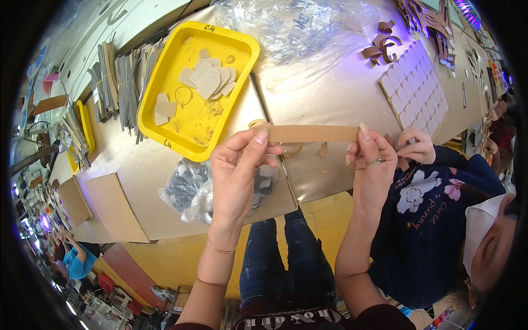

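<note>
Between my two hands a flat brown strip [313, 133] is stretched out level above the table. My left hand [242, 159] pinches its left end between thumb and fingers. At the other end, my right hand [371, 157], with a ring on one finger, pinches the strip too. Below the strip, a small brown piece [323, 149] and a rubber band [292, 150] lie on the table. Close by my left wrist sits a clear plastic bag [192, 190] of dark pieces.
A yellow tray [144, 118] holds pale rounded pieces. Bundled grey strips [127, 77] lie left of it. Clear plastic sheeting [297, 38] covers the far table. At right are a board of pale tiles [415, 82], curled brown strips [382, 44] and a co-worker's hand [416, 146]. Cardboard [115, 206] lies at left.
</note>
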`<control>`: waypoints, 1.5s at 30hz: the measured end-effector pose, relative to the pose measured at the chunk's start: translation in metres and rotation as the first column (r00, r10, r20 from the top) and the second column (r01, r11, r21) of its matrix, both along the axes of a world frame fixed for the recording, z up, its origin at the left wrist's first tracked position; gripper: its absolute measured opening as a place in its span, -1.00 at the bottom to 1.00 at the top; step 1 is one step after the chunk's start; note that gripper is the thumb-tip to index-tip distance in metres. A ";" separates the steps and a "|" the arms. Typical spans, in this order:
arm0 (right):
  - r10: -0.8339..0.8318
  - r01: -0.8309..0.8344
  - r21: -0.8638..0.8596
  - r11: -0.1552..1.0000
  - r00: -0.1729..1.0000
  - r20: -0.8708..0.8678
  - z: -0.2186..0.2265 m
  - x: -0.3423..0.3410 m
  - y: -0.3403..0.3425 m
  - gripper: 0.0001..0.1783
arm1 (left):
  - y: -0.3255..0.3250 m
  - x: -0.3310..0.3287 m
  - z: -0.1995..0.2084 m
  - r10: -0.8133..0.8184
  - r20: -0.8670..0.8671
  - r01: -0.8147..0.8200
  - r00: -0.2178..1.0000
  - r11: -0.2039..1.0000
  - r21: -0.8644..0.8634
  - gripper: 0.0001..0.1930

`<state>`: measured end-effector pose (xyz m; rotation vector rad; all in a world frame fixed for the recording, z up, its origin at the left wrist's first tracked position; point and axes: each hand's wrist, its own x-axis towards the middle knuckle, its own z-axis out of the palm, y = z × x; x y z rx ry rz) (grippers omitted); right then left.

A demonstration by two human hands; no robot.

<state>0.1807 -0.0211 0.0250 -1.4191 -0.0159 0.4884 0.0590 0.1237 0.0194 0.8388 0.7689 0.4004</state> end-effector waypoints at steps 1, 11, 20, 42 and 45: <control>-0.011 0.011 -0.007 1.000 1.000 0.005 0.000 0.000 0.000 -0.81 | 0.000 0.000 0.000 -0.002 -0.003 0.002 1.000 1.000 0.008 -0.78; -0.043 0.044 -0.041 0.998 0.998 0.042 0.001 0.004 -0.003 -0.80 | -0.002 0.005 -0.001 -0.018 -0.006 0.018 1.000 1.000 -0.001 -0.83; -0.006 0.021 -0.320 0.947 0.999 0.048 -0.013 0.049 -0.018 -0.79 | -0.044 0.019 -0.031 -0.248 -0.102 0.238 0.963 0.966 -0.103 -0.88; 0.202 0.353 -0.762 0.542 0.826 0.527 -0.112 0.115 -0.051 -0.74 | -0.101 0.105 -0.098 -0.237 -0.346 0.293 0.908 0.948 0.120 -0.80; 0.197 0.435 -0.717 0.545 0.764 0.614 -0.120 0.111 -0.048 -0.78 | -0.098 0.107 -0.098 -0.219 -0.407 0.312 0.887 0.933 0.178 -0.80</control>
